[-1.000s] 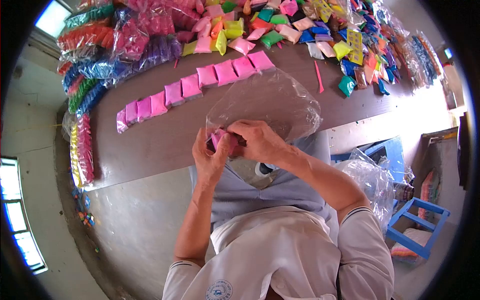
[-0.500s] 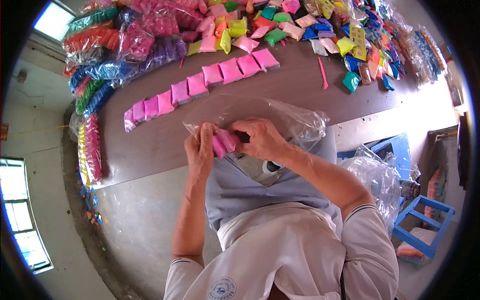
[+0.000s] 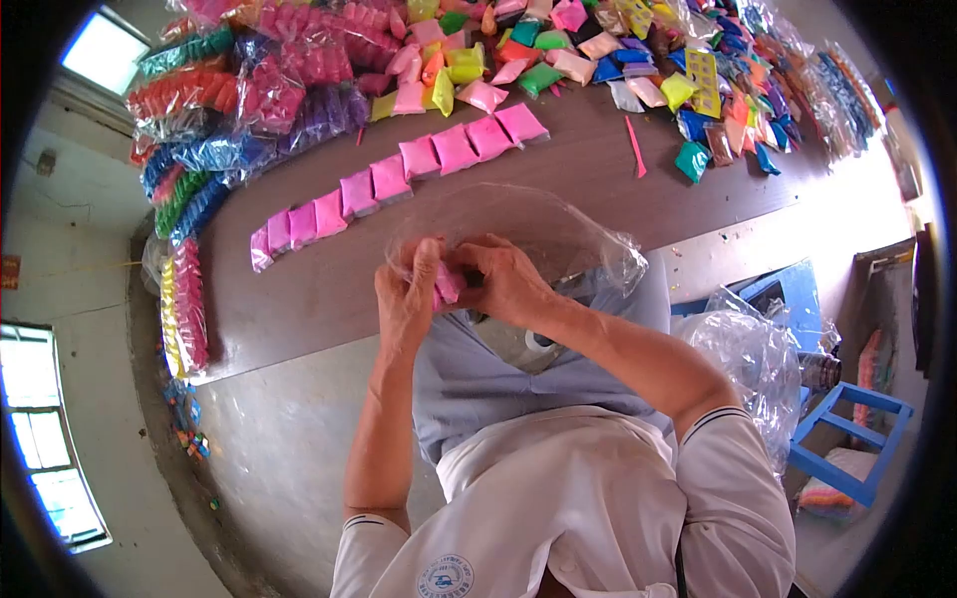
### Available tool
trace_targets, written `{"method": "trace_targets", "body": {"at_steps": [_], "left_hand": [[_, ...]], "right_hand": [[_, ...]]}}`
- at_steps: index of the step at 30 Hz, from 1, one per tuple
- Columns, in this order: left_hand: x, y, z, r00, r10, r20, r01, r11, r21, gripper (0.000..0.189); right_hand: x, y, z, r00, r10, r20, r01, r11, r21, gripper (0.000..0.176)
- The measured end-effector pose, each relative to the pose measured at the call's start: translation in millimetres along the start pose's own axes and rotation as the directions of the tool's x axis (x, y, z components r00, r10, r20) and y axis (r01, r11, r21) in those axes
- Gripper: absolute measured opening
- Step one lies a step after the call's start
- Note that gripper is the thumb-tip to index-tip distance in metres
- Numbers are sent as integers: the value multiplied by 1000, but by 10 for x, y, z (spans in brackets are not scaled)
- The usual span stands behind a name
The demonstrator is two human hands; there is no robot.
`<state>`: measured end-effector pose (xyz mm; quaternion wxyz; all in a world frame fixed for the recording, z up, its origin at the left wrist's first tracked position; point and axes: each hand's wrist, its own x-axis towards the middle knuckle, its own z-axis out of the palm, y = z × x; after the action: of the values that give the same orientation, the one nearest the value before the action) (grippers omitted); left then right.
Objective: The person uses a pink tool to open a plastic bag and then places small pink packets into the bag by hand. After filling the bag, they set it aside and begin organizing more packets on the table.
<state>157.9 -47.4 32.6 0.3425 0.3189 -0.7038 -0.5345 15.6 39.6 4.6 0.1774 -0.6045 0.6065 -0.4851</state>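
Observation:
My left hand (image 3: 407,291) is closed, its thumb pressing on small pink packets (image 3: 449,287) at the table's front edge. Curled round the other side of these packets, my right hand (image 3: 506,281) has its fingertips partly hidden behind them. A clear plastic bag (image 3: 613,257) spreads from between my hands toward the right, its upper edge arching over the tabletop. Beyond my hands, a slanting row of pink and purplish-pink packets (image 3: 387,177) lies side by side on the brown table (image 3: 329,274).
Bundles of bagged colored packets (image 3: 199,90) are stacked at the back left. Loose packets in many colors (image 3: 573,65) cover the back. A thin pink stick (image 3: 635,147) lies on the right. Beside my right arm are crumpled clear plastic (image 3: 743,364) and a blue frame (image 3: 847,439).
My hands have come closer together around the pink packets, which show less now. The clear bag has billowed upward at its far edge. The view has shifted slightly.

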Motion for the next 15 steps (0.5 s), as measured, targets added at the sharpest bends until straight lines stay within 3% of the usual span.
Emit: {"method": "trace_targets", "body": {"at_steps": [5, 9, 12, 15], "left_hand": [[-164, -22, -15, 990, -101, 97, 110, 990, -86, 29], [-135, -83, 27, 998, -57, 32, 61, 990, -125, 32], [-96, -113, 32, 995, -90, -42, 83, 987, -141, 28], [-72, -64, 26, 991, -105, -81, 97, 991, -91, 24]], "right_hand": [[10, 2, -5, 997, 61, 38, -62, 998, 22, 31], [85, -58, 9, 994, 105, 20, -106, 992, 69, 29], [165, -42, 8, 1000, 5, -10, -5, 999, 32, 28], [208, -18, -32, 995, 12, 95, -9, 1000, -29, 33]]}}
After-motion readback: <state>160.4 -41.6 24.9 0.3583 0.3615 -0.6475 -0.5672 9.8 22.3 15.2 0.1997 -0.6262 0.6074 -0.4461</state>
